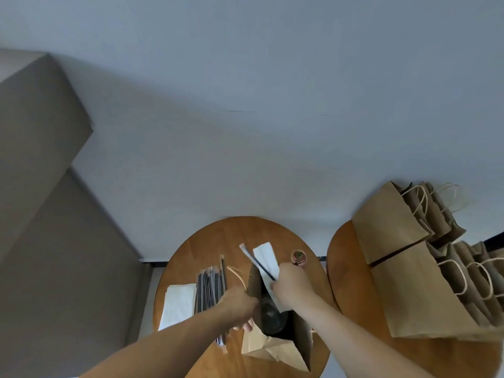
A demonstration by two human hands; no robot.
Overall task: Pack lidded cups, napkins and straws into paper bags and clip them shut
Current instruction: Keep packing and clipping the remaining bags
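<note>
Head view: the paper bag (275,349) is held open by the left hand (240,304), fingers curled on its rim, so that the napkin (266,255) and straw (252,257), pinched in the right hand (291,286) just above it, can be lowered beside the lidded cup (272,317) inside.

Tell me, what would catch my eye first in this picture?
Two bare hands meet over an open paper bag on the round table at centre: the left hand grips its rim while the right hand holds a straw and a white napkin above it. A dark cup sits inside. To the right, brown bags with twine handles crowd a second table.
</note>
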